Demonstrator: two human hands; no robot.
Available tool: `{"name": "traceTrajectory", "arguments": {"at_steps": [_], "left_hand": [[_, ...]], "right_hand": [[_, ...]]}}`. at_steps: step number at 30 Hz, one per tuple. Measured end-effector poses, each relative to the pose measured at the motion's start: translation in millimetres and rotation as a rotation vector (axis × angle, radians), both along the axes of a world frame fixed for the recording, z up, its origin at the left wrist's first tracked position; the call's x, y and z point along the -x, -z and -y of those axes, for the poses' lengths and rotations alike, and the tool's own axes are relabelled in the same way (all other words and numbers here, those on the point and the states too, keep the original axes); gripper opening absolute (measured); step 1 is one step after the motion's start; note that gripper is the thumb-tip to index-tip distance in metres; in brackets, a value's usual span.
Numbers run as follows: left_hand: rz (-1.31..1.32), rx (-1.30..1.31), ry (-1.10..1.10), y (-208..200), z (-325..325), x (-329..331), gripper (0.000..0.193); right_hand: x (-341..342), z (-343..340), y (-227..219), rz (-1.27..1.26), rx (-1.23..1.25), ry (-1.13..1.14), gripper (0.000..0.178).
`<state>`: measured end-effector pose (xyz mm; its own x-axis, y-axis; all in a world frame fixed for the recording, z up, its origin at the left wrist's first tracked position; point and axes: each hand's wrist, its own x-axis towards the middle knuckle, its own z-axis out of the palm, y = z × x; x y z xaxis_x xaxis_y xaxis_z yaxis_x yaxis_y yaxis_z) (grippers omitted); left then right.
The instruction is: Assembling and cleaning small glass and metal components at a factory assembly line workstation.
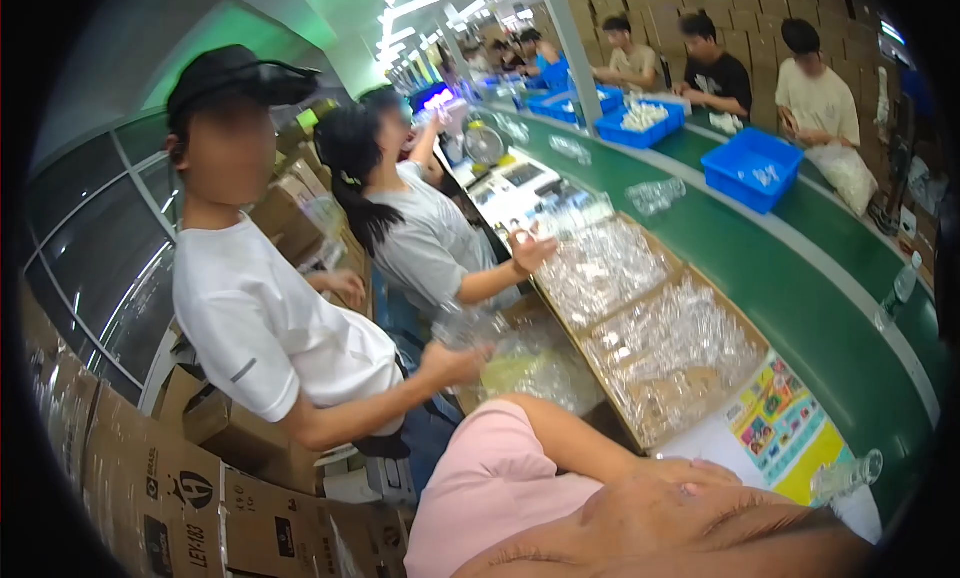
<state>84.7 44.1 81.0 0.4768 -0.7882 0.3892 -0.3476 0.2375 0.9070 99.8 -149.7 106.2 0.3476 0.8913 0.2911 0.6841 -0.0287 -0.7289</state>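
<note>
Neither of my hands shows in the head view. A pink sleeve (490, 448) and a bare arm (585, 438) fill the lower middle, very close; the hand of this arm is hidden, and whose arm it is I cannot tell. Beyond it lie shallow cardboard boxes (598, 366) heaped with clear plastic pieces (670, 328). A colourful printed sheet (775, 418) lies beside them, with a clear plastic bottle (845, 478) near its right corner. To the left, a person in a white T-shirt (285, 318) holds a clear plastic item (470, 326).
A green conveyor belt (820, 338) runs along the right, carrying clear bottles (655, 195). Blue bins (752, 190) stand across it, before several seated people. A person in grey (420, 228) raises an open hand at the near side. Cardboard cartons (180, 498) are stacked lower left.
</note>
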Motion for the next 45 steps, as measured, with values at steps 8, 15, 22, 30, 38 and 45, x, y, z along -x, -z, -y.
{"name": "traceTrajectory", "arguments": {"at_steps": [8, 15, 22, 30, 38, 45], "left_hand": [[0.026, -0.001, -0.017, 16.9, 24.9, 8.9, 0.076], [-0.072, -0.133, -0.023, 5.1, 30.8, 7.9, 0.081], [0.078, 0.07, -0.098, 39.2, 49.9, -14.3, 0.061], [-0.964, 0.21, -0.091, 87.2, 37.0, -8.6, 0.066], [-0.685, 0.145, -0.231, 66.2, 41.1, 9.9, 0.076], [-0.084, -0.14, -0.321, 33.5, 37.7, 25.6, 0.08]], "right_hand": [[4.4, 24.0, 24.0, -0.072, -0.356, -0.071, 0.053], [15.6, 29.7, 25.3, -0.395, -0.195, 0.039, 0.052], [2.9, 37.9, 37.8, -0.219, -0.278, 0.182, 0.04], [7.4, 59.4, 131.8, -0.999, -0.859, 0.58, 0.025], [33.3, 65.5, 106.9, -0.456, -0.38, 0.851, 0.022], [45.8, 79.2, 89.7, -0.026, -0.164, 0.823, 0.024]]}}
